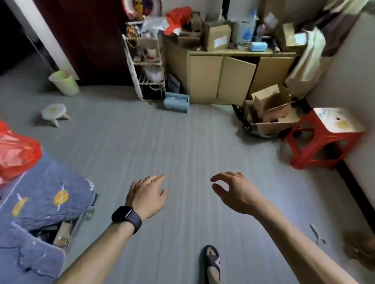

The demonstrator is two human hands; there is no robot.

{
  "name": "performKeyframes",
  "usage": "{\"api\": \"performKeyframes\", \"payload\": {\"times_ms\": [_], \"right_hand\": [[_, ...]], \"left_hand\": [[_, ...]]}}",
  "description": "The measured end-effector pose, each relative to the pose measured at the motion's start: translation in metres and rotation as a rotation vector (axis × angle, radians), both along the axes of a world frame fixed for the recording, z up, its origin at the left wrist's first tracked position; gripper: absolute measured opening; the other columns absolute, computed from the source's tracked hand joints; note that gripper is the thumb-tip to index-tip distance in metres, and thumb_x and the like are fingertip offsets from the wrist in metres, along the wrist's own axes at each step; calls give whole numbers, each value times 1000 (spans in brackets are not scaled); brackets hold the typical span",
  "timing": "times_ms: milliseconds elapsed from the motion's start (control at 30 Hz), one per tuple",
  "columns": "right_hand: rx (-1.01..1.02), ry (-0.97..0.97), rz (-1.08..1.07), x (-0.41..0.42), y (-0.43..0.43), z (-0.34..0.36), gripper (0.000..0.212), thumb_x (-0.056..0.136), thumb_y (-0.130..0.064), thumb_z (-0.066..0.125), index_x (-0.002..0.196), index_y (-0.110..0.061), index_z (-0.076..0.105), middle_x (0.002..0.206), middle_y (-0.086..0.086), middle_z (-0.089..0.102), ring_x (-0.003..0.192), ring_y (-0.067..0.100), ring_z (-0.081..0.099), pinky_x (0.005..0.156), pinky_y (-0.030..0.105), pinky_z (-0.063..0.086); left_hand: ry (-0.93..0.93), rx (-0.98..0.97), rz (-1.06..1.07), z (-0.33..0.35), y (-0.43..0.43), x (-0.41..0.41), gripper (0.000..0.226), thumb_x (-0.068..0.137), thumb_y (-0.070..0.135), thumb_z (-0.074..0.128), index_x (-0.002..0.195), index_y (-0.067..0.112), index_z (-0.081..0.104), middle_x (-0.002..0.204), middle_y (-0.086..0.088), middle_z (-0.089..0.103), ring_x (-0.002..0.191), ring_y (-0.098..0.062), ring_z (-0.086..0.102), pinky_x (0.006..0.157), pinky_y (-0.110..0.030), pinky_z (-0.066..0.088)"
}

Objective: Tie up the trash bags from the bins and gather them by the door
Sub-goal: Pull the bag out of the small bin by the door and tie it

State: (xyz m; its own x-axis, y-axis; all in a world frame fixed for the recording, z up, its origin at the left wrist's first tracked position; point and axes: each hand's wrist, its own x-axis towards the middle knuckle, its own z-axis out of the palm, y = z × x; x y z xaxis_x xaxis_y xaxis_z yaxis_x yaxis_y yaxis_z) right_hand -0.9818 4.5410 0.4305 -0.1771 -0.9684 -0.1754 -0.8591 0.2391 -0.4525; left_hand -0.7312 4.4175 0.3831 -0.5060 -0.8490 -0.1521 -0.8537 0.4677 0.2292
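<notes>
Both bare forearms are stretched out over a grey floor (160,132) marked with fine lengthwise streaks. The left hand (147,195) is held palm down with its fingers relaxed and nearly straight, gripping nothing; a thin ring (149,179) is worn on one finger and a black square-faced watch (125,216) on a matte strap at the wrist. The right hand (231,191) is seen loosely curled, thumb and forefinger apart, with nothing held.

The round, tapered pale green bin (64,84) – seemingly lined with a thin translucent bag folded over its rim – is set far off at the upper left, just beside the dark red-brown door (87,39). A glossy, crinkled red plastic bag (9,152) is laid on a blue quilted cover (41,204) at the left edge.

At the right, a square red plastic stool (326,140) is placed against the wall, with opened cardboard boxes (271,110) piled just beside it – these are near a tan cabinet (222,76) with one door ajar. A dark sandal (211,263) is seen on a foot below the hands
</notes>
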Motion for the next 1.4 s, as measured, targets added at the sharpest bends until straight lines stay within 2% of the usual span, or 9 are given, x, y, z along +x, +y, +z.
{"api": "performKeyframes", "payload": {"times_ms": [133,267,533,767,1000,1133,1233,1400], "right_hand": [[21,-48,103,-24,-111,-11,32,98,-42,49,125,-32,62,131,-6,63,124,23,51,99,31,42],[-41,-22,238,-28,-222,-3,32,98,-38,51,125,-28,63,131,-5,64,127,23,49,100,31,42],[-160,69,470,5,-467,0,32,97,-40,50,122,-27,65,128,-6,66,124,23,53,102,34,45],[-148,46,551,65,-676,5,31,97,-39,50,120,-25,66,124,-5,68,119,24,58,102,35,45],[-170,7,644,116,-855,7,27,95,-31,57,114,-19,71,119,-2,71,113,20,64,102,31,45],[-150,-45,711,157,-974,-2,32,94,-36,54,118,-20,69,123,-3,70,117,21,62,103,36,46],[-143,-81,792,198,-1067,0,39,93,-42,50,122,-20,67,125,-5,68,120,20,60,102,36,49],[-122,-80,930,282,-1203,14,33,95,-38,54,121,-22,68,126,-7,67,122,13,59,102,29,48]], "left_hand": [[0,-32,118,3,-85,-8,64,82,47,36,141,26,49,140,4,55,128,-21,52,105,-42,38],[25,-99,268,22,-166,-1,61,82,43,40,138,23,54,135,0,60,130,-24,50,103,-43,39],[28,-171,485,29,-344,65,59,83,46,41,136,24,57,132,-2,62,126,-25,53,99,-45,45],[-75,-90,557,28,-527,131,54,93,48,42,145,32,43,147,2,48,139,-21,38,112,-48,27],[-55,-97,613,49,-690,166,54,95,46,45,147,33,38,150,3,43,142,-20,33,114,-50,23],[-56,-95,693,42,-784,198,54,96,46,43,148,34,34,152,3,41,143,-19,31,114,-51,24],[-70,-71,802,44,-850,232,54,97,46,41,149,38,31,155,5,37,145,-18,27,116,-48,22],[-74,-82,997,54,-931,307,55,96,45,42,149,37,32,154,4,39,144,-20,29,115,-49,24]]}}
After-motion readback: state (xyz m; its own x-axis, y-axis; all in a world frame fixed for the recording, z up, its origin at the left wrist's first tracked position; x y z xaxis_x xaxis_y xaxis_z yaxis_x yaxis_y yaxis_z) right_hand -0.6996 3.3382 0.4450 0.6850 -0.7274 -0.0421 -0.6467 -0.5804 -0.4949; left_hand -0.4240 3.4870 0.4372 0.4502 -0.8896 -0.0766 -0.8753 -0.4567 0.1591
